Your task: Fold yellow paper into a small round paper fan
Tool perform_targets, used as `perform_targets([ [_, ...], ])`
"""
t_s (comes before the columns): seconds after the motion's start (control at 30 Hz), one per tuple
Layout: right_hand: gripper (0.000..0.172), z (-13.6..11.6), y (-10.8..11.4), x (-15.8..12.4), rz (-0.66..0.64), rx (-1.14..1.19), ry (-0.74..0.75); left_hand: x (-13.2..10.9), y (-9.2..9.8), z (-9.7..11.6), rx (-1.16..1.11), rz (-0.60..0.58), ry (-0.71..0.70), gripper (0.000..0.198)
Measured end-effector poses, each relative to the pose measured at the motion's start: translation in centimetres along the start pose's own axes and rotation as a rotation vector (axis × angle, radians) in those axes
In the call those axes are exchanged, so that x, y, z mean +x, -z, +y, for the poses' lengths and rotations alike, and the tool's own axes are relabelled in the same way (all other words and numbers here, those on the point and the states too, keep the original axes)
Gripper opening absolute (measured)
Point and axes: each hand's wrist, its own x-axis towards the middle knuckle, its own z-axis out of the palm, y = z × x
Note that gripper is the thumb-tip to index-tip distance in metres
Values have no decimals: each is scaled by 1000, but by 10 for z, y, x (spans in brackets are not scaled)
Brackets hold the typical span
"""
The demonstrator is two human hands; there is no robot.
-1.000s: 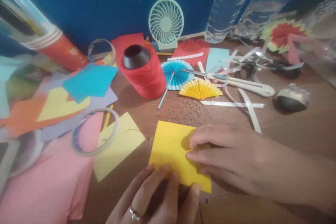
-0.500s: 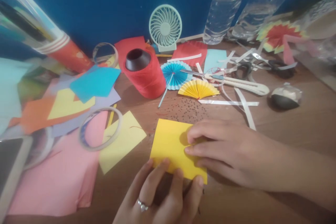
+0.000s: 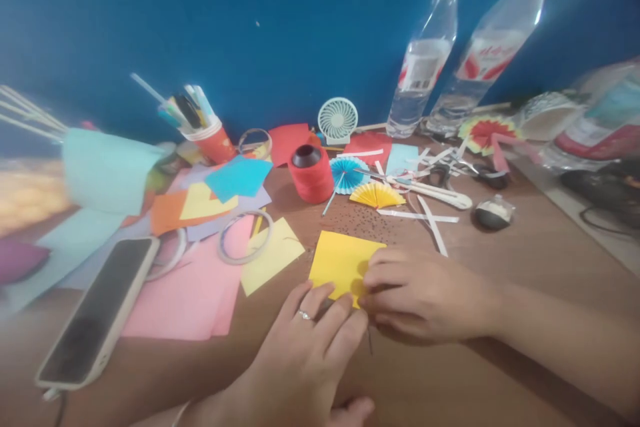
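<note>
A yellow square sheet [image 3: 337, 260] lies flat on the wooden table in front of me. My left hand [image 3: 320, 330], with a ring on one finger, rests its spread fingertips on the sheet's near edge. My right hand [image 3: 425, 293] touches the right side and near right corner, its fingers bent and close together; its thumb is hidden. Small dark specks [image 3: 360, 220] are scattered beyond the sheet. Past them are a yellow folded paper fan [image 3: 377, 195], a blue pleated rosette [image 3: 347, 175] and a red thread spool [image 3: 313, 180].
On the left are a phone [image 3: 97, 313], pink paper [image 3: 187, 303], a tape roll [image 3: 246, 237] and a red cup of pens [image 3: 215, 141]. A small fan [image 3: 338, 120], bottles [image 3: 417, 87], a white cutter [image 3: 440, 193] and scissors [image 3: 487, 177] stand or lie farther back.
The camera view has widened, bringing the phone and bottle tops into sight. My right hand has shifted toward the sheet's near right corner, and my left fingers remain at the near edge.
</note>
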Motion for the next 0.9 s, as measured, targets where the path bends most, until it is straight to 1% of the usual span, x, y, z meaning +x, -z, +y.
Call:
perform_targets([
  [0.07, 22, -2, 0, 1, -32, -35, 0, -2, 4, 1, -25, -40, 10, 64],
  [0.13, 24, -3, 2, 2, -58, -79, 3, -3, 8, 0, -20, -82, 21, 60],
  [0.2, 23, -4, 3, 2, -72, -120, 2, -5, 13, -1, 12, -92, 47, 54],
  [0.33, 24, -5, 5, 1, -85, -175, -3, -16, 20, -5, 113, -47, 169, 44],
  [0.43, 25, -5, 2, 1, -79, -186, 7, -23, 19, -8, 157, 14, 227, 39],
  [0.5, 24, -7, -2, 2, -46, -181, -27, -24, 16, -9, 144, 44, 266, 36],
  [0.57, 24, -9, -5, 3, 2, -164, -96, -21, 14, -12, 109, 56, 306, 29],
  [0.67, 20, -14, -5, 4, 22, -147, -194, -12, 16, -17, 27, 49, 298, 17],
  [0.73, 15, -17, 0, 4, 5, -165, -227, -4, 20, -18, 11, 69, 262, 16],
  [0.83, 15, -19, 10, 3, -30, -212, -235, 7, 23, -14, 14, 73, 209, 14],
  [0.9, 16, -19, 15, 2, -47, -236, -224, 12, 21, -11, 19, 80, 189, 17],
])
